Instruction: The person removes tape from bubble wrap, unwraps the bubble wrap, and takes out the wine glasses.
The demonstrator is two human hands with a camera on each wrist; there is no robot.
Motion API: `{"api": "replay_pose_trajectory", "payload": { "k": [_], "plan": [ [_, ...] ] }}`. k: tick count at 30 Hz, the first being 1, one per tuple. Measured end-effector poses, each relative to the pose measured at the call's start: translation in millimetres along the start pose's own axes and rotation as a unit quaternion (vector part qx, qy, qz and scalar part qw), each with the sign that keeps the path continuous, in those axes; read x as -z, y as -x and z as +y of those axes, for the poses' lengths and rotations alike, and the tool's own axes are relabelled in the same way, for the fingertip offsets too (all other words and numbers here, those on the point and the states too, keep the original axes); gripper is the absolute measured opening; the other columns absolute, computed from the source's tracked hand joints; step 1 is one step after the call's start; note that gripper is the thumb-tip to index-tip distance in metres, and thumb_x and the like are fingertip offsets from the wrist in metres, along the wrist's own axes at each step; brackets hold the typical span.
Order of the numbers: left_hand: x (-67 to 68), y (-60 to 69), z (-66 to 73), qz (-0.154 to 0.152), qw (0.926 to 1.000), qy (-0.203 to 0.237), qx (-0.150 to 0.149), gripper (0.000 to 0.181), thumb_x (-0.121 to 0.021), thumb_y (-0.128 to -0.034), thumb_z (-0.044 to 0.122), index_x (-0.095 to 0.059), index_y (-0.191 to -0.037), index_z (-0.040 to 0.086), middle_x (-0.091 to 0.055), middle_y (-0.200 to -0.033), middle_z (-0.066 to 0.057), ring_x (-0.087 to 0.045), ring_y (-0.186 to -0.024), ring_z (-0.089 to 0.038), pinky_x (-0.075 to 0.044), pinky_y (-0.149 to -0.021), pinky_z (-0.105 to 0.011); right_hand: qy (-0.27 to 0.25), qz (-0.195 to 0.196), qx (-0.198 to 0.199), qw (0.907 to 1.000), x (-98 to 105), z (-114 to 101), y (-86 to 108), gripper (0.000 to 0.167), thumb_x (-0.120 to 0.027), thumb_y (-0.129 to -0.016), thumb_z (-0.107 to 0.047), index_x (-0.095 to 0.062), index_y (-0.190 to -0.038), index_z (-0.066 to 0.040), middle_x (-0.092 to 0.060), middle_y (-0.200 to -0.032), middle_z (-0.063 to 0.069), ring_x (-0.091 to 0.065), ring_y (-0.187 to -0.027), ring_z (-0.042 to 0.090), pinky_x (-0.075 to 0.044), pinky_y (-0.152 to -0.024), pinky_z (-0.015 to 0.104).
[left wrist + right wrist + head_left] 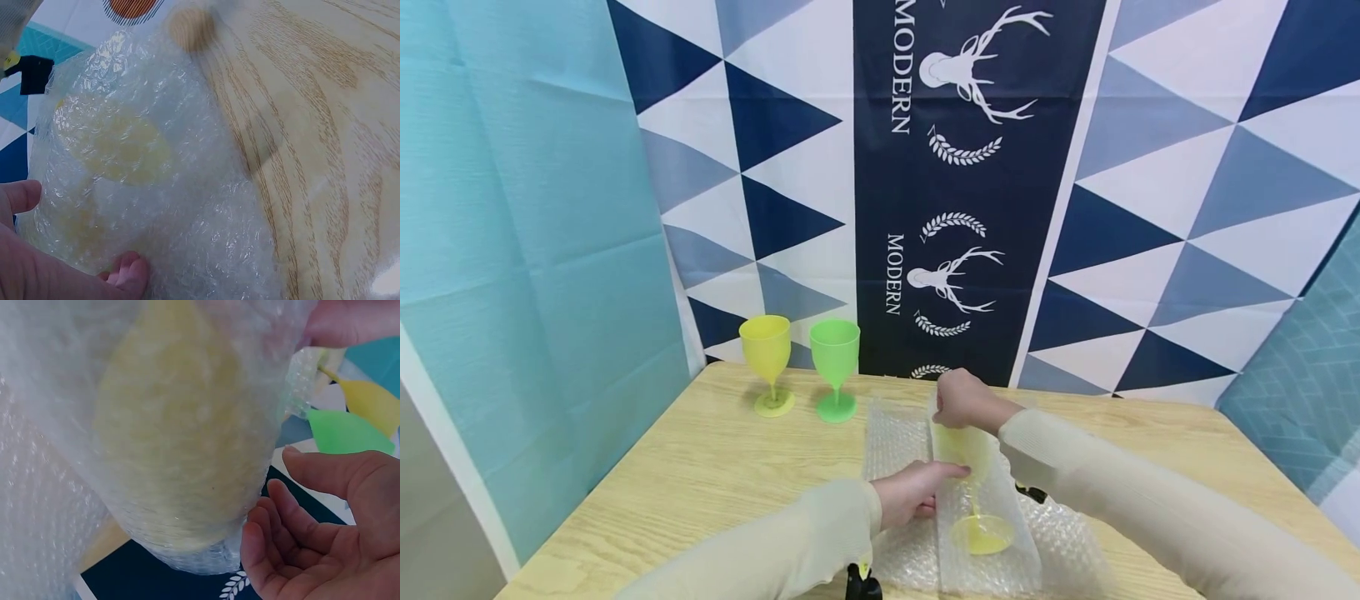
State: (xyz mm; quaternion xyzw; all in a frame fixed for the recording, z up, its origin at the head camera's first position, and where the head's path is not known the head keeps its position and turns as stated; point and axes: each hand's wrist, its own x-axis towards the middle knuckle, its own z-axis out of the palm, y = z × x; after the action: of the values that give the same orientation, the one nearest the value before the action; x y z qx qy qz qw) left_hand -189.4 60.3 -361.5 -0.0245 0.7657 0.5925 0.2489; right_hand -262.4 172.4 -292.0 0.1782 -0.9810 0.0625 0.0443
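Observation:
A yellow goblet [983,533] lies inside clear bubble wrap [917,550], its bowl toward the back and its round foot toward the front. My left hand [917,492] grips the wrapped goblet around the middle; in the left wrist view its thumb [24,195] is at one side and its fingers [130,274] at the other. At the bowl end is my right hand [966,400]. In the right wrist view its fingers [281,534] are loosely bent beside the wrap's edge, the thumb standing apart, with nothing seen between them.
An unwrapped yellow goblet [766,350] and a green goblet [835,354] stand upright at the back left of the wooden table [722,467]. More bubble wrap [1067,542] spreads under and beside the wrapped goblet. A patterned curtain [790,167] hangs behind the table.

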Motion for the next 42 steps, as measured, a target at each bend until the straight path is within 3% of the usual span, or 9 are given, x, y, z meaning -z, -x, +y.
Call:
{"api": "replay_pose_trajectory", "payload": {
  "k": [4,10,16,26,34,42],
  "plan": [
    [-1.1,0.4,1.0,0.004,0.9999,-0.008,0.004,0.073,-0.067,-0.0825,0.042,-0.040,-0.135,-0.001,-0.047,-0.097,-0.004,-0.045,-0.082,-0.014,-0.039,-0.067,-0.020,0.011,-0.015,-0.013,0.9997,-1.4,-1.0,-4.0,0.020,-0.077,-0.070,-0.013,-0.060,-0.063,-0.007,-0.060,-0.063,0.001,-0.052,-0.057,0.014,-0.045,-0.051,0.026],
    [-0.3,0.9,1.3,-0.008,0.9997,-0.020,0.009,0.058,-0.065,-0.0838,0.044,-0.048,-0.124,0.005,-0.037,-0.082,-0.002,-0.035,-0.068,-0.013,-0.033,-0.060,-0.020,0.028,-0.028,-0.021,0.9990,-6.1,-3.8,-7.9,0.029,-0.081,-0.071,-0.021,-0.056,-0.067,-0.006,-0.054,-0.065,0.003,-0.049,-0.060,0.017,-0.046,-0.054,0.030],
    [-1.2,1.5,1.9,-0.007,0.9998,-0.018,-0.002,0.057,-0.064,-0.0847,0.043,-0.050,-0.126,0.006,-0.046,-0.097,-0.003,-0.039,-0.076,-0.015,-0.033,-0.063,-0.022,0.062,-0.039,-0.043,0.9964,-8.9,-9.7,-9.3,0.028,-0.081,-0.074,-0.024,-0.059,-0.070,-0.007,-0.057,-0.069,0.003,-0.053,-0.064,0.019,-0.051,-0.057,0.033],
    [-1.3,1.5,3.1,-0.001,0.9998,-0.019,-0.004,0.054,-0.064,-0.0853,0.042,-0.051,-0.124,0.007,-0.049,-0.105,-0.004,-0.043,-0.084,-0.017,-0.035,-0.067,-0.024,0.108,-0.063,-0.048,0.9910,-7.2,-16.5,-11.9,0.011,-0.065,-0.072,-0.004,-0.056,-0.066,-0.007,-0.054,-0.074,0.006,-0.050,-0.067,0.021,-0.050,-0.055,0.034],
    [-1.5,-0.8,1.9,-0.001,0.9998,-0.021,-0.005,0.056,-0.064,-0.0853,0.042,-0.051,-0.126,0.006,-0.051,-0.109,-0.006,-0.041,-0.077,-0.017,-0.033,-0.065,-0.024,0.070,-0.091,-0.082,0.9900,-4.8,-15.2,-17.6,0.014,-0.061,-0.074,-0.001,-0.053,-0.065,-0.008,-0.044,-0.066,0.003,-0.040,-0.056,0.017,-0.032,-0.045,0.025],
    [0.2,1.2,1.7,-0.004,0.9997,-0.022,0.001,0.057,-0.064,-0.0853,0.044,-0.051,-0.126,0.005,-0.048,-0.102,-0.006,-0.035,-0.067,-0.015,-0.031,-0.066,-0.025,0.044,-0.101,-0.097,0.9891,2.1,-14.3,-20.0,0.011,-0.062,-0.078,-0.005,-0.055,-0.069,-0.007,-0.043,-0.066,0.002,-0.040,-0.055,0.016,-0.032,-0.046,0.025]
  ]
}}
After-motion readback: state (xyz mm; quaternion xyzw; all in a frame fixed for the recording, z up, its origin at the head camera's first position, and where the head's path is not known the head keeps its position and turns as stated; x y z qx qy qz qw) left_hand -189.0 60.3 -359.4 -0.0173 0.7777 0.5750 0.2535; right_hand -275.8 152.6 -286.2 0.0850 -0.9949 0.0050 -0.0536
